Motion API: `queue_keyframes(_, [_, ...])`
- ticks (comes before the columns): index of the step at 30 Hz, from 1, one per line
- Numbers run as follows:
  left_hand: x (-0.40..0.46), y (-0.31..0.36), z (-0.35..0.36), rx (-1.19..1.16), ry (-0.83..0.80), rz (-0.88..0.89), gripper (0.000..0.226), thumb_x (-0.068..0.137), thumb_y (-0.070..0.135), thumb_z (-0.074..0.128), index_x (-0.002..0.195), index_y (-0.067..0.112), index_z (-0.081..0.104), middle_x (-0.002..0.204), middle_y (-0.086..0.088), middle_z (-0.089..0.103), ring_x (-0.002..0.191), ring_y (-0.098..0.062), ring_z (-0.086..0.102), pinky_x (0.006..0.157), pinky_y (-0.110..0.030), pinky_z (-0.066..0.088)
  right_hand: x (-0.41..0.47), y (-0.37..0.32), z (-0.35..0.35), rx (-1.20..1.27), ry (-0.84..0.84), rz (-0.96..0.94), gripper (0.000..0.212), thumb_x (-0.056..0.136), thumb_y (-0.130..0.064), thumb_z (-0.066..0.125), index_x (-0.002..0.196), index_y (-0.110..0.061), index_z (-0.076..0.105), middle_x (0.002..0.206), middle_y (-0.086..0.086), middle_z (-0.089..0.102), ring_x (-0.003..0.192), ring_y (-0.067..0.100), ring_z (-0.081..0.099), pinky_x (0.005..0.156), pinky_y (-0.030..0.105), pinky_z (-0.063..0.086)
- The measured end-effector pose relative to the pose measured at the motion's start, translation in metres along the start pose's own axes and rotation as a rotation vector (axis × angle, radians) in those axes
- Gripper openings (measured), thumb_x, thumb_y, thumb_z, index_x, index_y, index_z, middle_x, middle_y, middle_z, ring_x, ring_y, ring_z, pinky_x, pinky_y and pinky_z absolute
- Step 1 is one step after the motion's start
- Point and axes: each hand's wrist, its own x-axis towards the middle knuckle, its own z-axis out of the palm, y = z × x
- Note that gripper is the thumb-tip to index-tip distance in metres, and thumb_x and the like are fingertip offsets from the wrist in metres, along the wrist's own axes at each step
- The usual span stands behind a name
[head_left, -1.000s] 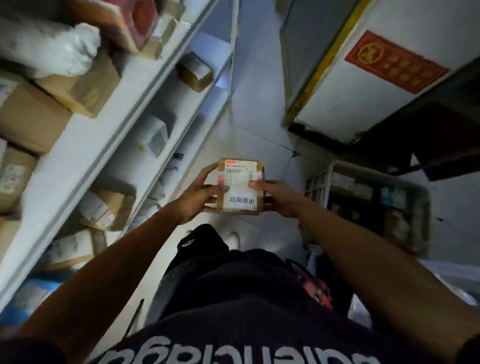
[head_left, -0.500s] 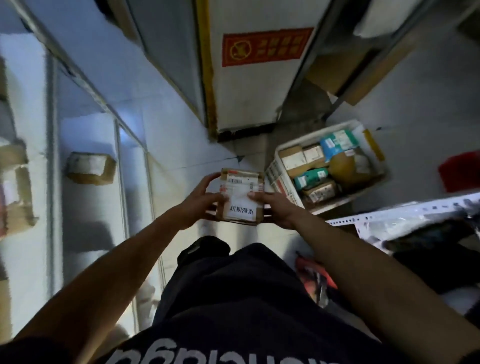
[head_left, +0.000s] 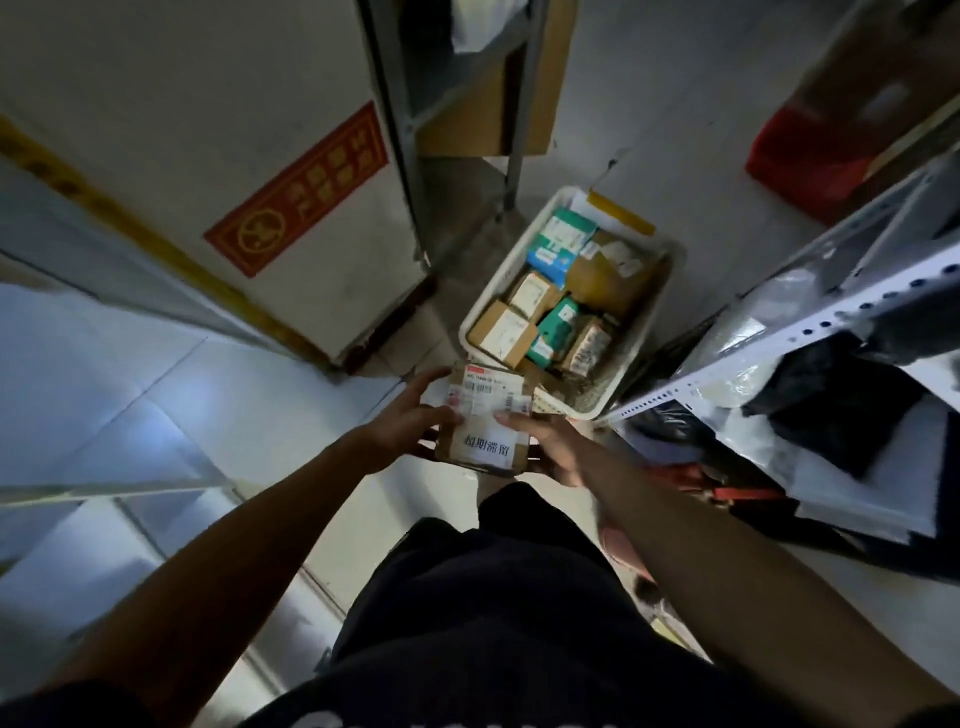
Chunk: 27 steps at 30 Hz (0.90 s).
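A small cardboard parcel (head_left: 485, 415) with a white shipping label and a white sticker with printed characters is held in front of my waist. My left hand (head_left: 410, 423) grips its left side, thumb on top. My right hand (head_left: 545, 441) grips its right side, thumb on the label. Just beyond the parcel, on the floor, stands a white plastic crate (head_left: 631, 343) filled with several small boxes, some brown, some teal.
A white shelf rack (head_left: 810, 322) with dark and white bags runs along the right. A grey metal rack (head_left: 405, 156) holding cardboard stands ahead. A white panel with a red sign (head_left: 296, 192) is at the left. A red bin (head_left: 800, 156) sits far right.
My view has swung right, away from the parcel shelves on the left. The crate now lies straight ahead of the parcel. Both hands keep the same hold on the parcel.
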Motion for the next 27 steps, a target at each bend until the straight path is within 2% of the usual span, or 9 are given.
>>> queue_keyframes(6, [0.082, 0.066, 0.015, -0.003, -0.037, -0.122, 0.071, 0.093, 0.006, 0.066, 0.147, 0.041, 0.037, 0.119, -0.017, 0.065, 0.106, -0.039, 0.068, 0.082, -0.049, 0.06, 0.036, -0.052, -0.05, 0.125, 0.063, 0.042, 0.043, 0.074, -0.034, 0.085, 0.111, -0.015, 0.074, 0.106, 0.007, 0.077, 0.096, 0.028, 0.072, 0.086, 0.041, 0.057])
queue_keyframes(9, [0.126, 0.094, 0.024, 0.04, -0.059, -0.156, 0.074, 0.084, 0.01, 0.071, 0.144, 0.042, 0.041, 0.117, -0.019, 0.068, 0.107, -0.042, 0.068, 0.076, -0.046, 0.06, 0.055, -0.072, -0.078, 0.161, 0.077, 0.065, 0.059, 0.063, -0.042, 0.093, 0.112, -0.016, 0.075, 0.112, 0.008, 0.076, 0.106, 0.03, 0.071, 0.096, 0.047, 0.055])
queue_keyframes(12, [0.167, 0.113, 0.037, 0.094, -0.092, -0.188, 0.065, 0.09, 0.003, 0.067, 0.133, 0.049, 0.05, 0.097, -0.014, 0.069, 0.088, -0.028, 0.068, 0.066, -0.036, 0.058, 0.076, -0.078, -0.106, 0.228, 0.084, 0.097, 0.067, 0.049, -0.047, 0.094, 0.109, -0.019, 0.077, 0.115, 0.004, 0.076, 0.116, 0.026, 0.067, 0.105, 0.052, 0.049])
queue_keyframes(14, [0.198, 0.123, 0.047, 0.141, -0.146, -0.212, 0.062, 0.09, 0.003, 0.068, 0.128, 0.048, 0.053, 0.096, -0.01, 0.07, 0.081, -0.017, 0.069, 0.063, -0.029, 0.056, 0.087, -0.077, -0.124, 0.307, 0.097, 0.115, 0.056, 0.06, -0.041, 0.09, 0.11, -0.02, 0.076, 0.116, 0.003, 0.075, 0.119, 0.024, 0.064, 0.107, 0.051, 0.046])
queue_keyframes(16, [0.232, 0.132, 0.059, 0.178, -0.193, -0.248, 0.061, 0.086, 0.001, 0.073, 0.132, 0.035, 0.054, 0.102, -0.003, 0.071, 0.082, -0.007, 0.071, 0.063, -0.024, 0.055, 0.101, -0.069, -0.144, 0.385, 0.115, 0.135, 0.042, 0.077, -0.03, 0.083, 0.116, -0.017, 0.073, 0.12, 0.005, 0.074, 0.118, 0.023, 0.065, 0.101, 0.045, 0.05])
queue_keyframes(18, [0.271, 0.131, 0.068, 0.216, -0.251, -0.27, 0.054, 0.089, -0.006, 0.069, 0.133, 0.021, 0.055, 0.113, -0.007, 0.07, 0.096, -0.012, 0.072, 0.069, -0.026, 0.057, 0.123, -0.053, -0.163, 0.468, 0.145, 0.132, 0.043, 0.077, -0.022, 0.082, 0.118, -0.013, 0.07, 0.119, 0.008, 0.074, 0.115, 0.025, 0.067, 0.091, 0.038, 0.054])
queue_keyframes(20, [0.316, 0.12, 0.075, 0.251, -0.296, -0.314, 0.053, 0.09, -0.007, 0.066, 0.136, 0.017, 0.054, 0.121, -0.013, 0.068, 0.105, -0.021, 0.07, 0.072, -0.026, 0.056, 0.15, -0.035, -0.179, 0.554, 0.18, 0.116, 0.054, 0.071, -0.024, 0.083, 0.122, -0.01, 0.067, 0.118, 0.011, 0.074, 0.116, 0.029, 0.067, 0.096, 0.041, 0.054])
queue_keyframes(24, [0.407, 0.081, 0.09, 0.317, -0.347, -0.344, 0.055, 0.085, 0.011, 0.077, 0.13, 0.035, 0.058, 0.121, -0.005, 0.072, 0.113, -0.027, 0.069, 0.087, -0.046, 0.058, 0.217, 0.001, -0.209, 0.697, 0.284, 0.101, 0.062, 0.07, -0.025, 0.085, 0.127, -0.013, 0.062, 0.12, 0.009, 0.073, 0.115, 0.027, 0.068, 0.099, 0.043, 0.052])
queue_keyframes(27, [0.461, 0.039, 0.095, 0.262, -0.343, -0.333, 0.057, 0.091, 0.003, 0.069, 0.13, 0.042, 0.054, 0.12, 0.005, 0.073, 0.116, -0.02, 0.068, 0.087, -0.039, 0.059, 0.27, 0.022, -0.236, 0.668, 0.362, 0.076, 0.055, 0.074, -0.026, 0.087, 0.122, -0.016, 0.063, 0.118, 0.007, 0.074, 0.108, 0.025, 0.071, 0.094, 0.043, 0.055])
